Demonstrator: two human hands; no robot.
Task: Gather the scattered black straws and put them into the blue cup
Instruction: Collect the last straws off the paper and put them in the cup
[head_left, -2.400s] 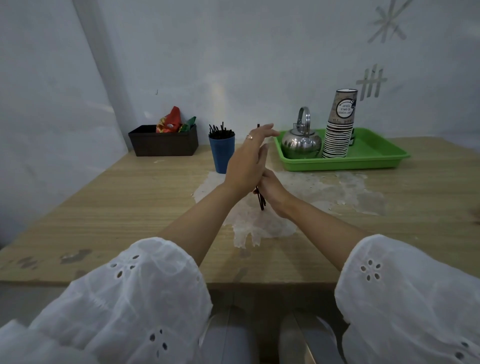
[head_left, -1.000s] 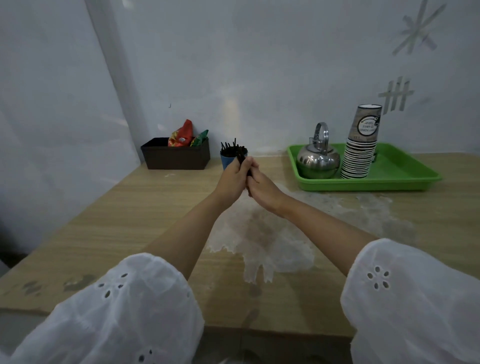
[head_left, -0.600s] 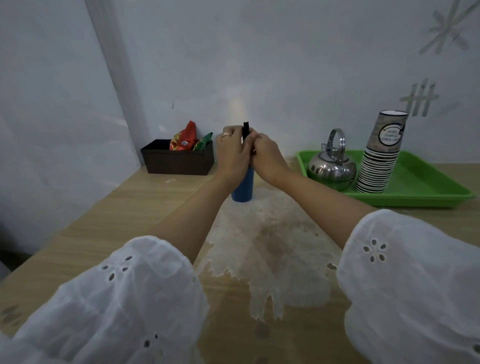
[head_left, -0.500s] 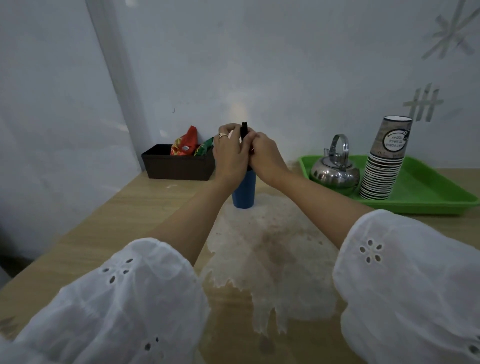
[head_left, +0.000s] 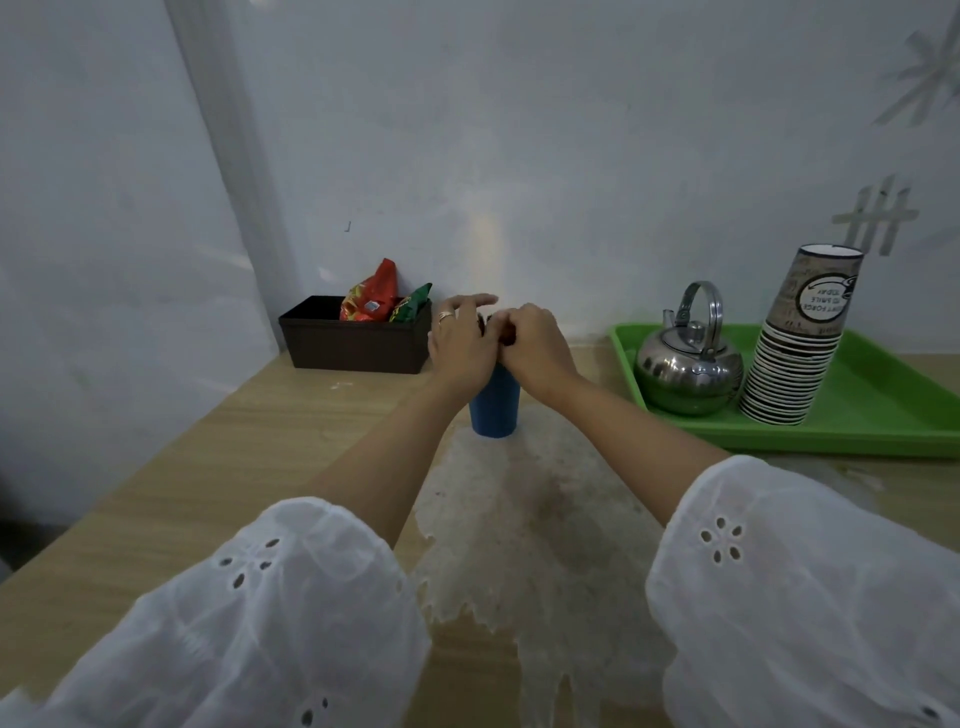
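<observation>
Head view, the only one we've got: both hands meet right over the mouth of the blue cup (head_left: 493, 402). It stands upright on the bench (head_left: 156, 493), at the far end of a pale worn patch (head_left: 524, 530). The left hand (head_left: 460, 348) is released, fingers stretched out flat above the rim. The right hand (head_left: 535, 345) has its fingers curled inward at the rim; whether it pinches straws or nothing, we can't tell. Of the black straws (head_left: 487, 327) we see only a dark bit btwn the two hands, prob. their tops poking out of the cup. No loose ones show on the bench.

Risks, as we judge them: the cup looks light & narrow, w/ both hands crowding its top. A sideways nudge could tip it & spill the lot, as could pulling away w/ a straw caught in the curled fingers. Uneven pressing down could bend straws or pop some over the rim. A topple to the right would send them toward the green tray (head_left: 883, 434), where the kettle (head_left: 688, 374) & paper-cup stack (head_left: 795, 358) sit near. A topple to the left would send them toward the dark box (head_left: 358, 345).
</observation>
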